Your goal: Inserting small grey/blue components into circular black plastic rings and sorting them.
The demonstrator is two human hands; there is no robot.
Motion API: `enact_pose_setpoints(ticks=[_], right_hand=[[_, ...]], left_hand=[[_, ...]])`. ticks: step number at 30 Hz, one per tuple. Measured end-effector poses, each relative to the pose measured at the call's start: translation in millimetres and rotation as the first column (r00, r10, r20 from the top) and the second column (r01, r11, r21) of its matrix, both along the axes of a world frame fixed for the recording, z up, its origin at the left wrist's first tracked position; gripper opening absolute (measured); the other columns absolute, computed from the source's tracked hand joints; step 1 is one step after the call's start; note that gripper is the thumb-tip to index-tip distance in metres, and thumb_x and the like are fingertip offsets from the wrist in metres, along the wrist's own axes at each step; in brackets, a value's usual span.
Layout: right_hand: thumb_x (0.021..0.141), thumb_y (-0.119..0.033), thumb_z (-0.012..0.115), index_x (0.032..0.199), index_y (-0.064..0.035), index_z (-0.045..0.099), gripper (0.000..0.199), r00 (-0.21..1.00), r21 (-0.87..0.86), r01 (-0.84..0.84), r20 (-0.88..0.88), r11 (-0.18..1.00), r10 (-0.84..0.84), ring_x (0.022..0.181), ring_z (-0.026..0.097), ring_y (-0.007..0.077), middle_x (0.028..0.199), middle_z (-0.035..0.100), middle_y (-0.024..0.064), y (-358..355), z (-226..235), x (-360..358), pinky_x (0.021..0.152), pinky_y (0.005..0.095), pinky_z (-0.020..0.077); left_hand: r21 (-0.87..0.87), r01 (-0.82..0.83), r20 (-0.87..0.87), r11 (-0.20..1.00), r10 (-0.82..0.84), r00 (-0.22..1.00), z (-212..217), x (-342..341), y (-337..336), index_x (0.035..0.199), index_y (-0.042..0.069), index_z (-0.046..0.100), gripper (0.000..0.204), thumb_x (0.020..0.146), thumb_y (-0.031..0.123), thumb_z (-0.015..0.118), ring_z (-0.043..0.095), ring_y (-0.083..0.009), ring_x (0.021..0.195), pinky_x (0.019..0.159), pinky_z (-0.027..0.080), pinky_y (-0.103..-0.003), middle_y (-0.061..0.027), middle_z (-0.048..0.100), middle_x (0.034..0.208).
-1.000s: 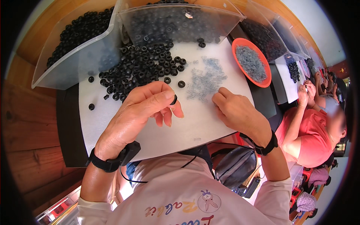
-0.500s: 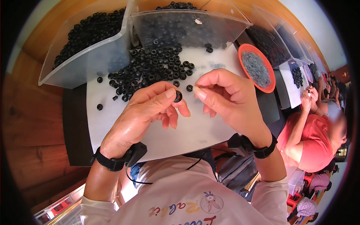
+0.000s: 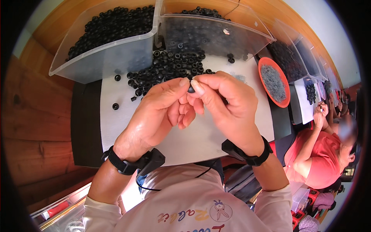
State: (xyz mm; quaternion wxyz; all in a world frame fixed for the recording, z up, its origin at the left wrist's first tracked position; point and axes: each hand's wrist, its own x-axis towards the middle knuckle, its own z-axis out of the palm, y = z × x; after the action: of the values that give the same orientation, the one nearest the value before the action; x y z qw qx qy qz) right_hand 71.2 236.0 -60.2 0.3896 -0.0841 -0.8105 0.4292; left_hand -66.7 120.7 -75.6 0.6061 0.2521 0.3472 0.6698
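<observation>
In front of my chest both hands meet at the fingertips around one small black ring-shaped piece [image 3: 191, 89]. My left hand [image 3: 160, 106] pinches it between thumb and forefinger, the other fingers curled below. My right hand [image 3: 232, 102] is closed too, its thumb pressed against the piece's right side and its forefinger bent behind. The fingertips cover most of the piece, and whether some smaller part sits between them is hidden. Just beyond the hands, a heap of like black pieces [image 3: 176, 62] lies on the white work mat [image 3: 185, 145].
Clear plastic bins full of black pieces, a left bin [image 3: 104, 54] and a middle bin [image 3: 216, 34], line the far edge. An orange bowl [image 3: 286, 101] of tiny grey bits stands to the right. Farther right a person in a coral shirt [image 3: 309, 154] works at another mat.
My hands were apart, the left with the black piece and the right pinching something tiny. Now they have come together at the piece. The view has shifted slightly.
</observation>
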Motion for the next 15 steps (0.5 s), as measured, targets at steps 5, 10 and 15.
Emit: enact_pose_setpoints(ticks=[5, 10, 15], right_hand=[[0.091, 0.004, 0.066, 0.124, -0.0004, 0.063, 0.033, 1.000, 0.286, -0.012, -0.021, 0.958, 0.019, 0.069, 0.068, 0.0270, 0.086, 0.066, 0.0124, -2, -14, -4, 0.057, 0.0332, 0.0543], [0.100, 0.003, 0.057, 0.141, 0.0003, 0.056, 0.041, 0.989, 0.254, -0.108, 0.125, 0.961, 0.078, 0.081, 0.068, 0.0225, 0.099, 0.069, 0.0143, -8, -6, 8, 0.074, 0.0326, 0.0553], [0.101, 0.002, 0.055, 0.145, -0.0021, 0.054, 0.044, 0.967, 0.256, -0.188, 0.219, 0.948, 0.133, 0.089, 0.068, 0.0208, 0.105, 0.070, 0.0145, -3, -6, 13, 0.081, 0.0345, 0.0558]], left_hand=[[-0.013, -0.055, 0.144, 0.998, 0.056, 0.988, -5, -4, -4, 0.094, 0.007, 0.064, 0.037, 0.109, 0.038, 0.051, 0.050, -0.0119, 0.060, 0.056, 0.039, -0.027, -0.0074, 0.067, 0.081], [-0.030, -0.078, 0.126, 0.996, 0.081, 0.989, -7, -4, -8, 0.094, 0.007, 0.064, 0.037, 0.109, 0.039, 0.051, 0.051, -0.0113, 0.061, 0.055, 0.039, -0.026, -0.0051, 0.066, 0.082], [-0.013, -0.102, 0.038, 0.995, 0.102, 0.994, -7, -2, -10, 0.094, 0.008, 0.063, 0.038, 0.110, 0.039, 0.047, 0.052, -0.0123, 0.060, 0.053, 0.037, -0.026, -0.0038, 0.065, 0.083]])
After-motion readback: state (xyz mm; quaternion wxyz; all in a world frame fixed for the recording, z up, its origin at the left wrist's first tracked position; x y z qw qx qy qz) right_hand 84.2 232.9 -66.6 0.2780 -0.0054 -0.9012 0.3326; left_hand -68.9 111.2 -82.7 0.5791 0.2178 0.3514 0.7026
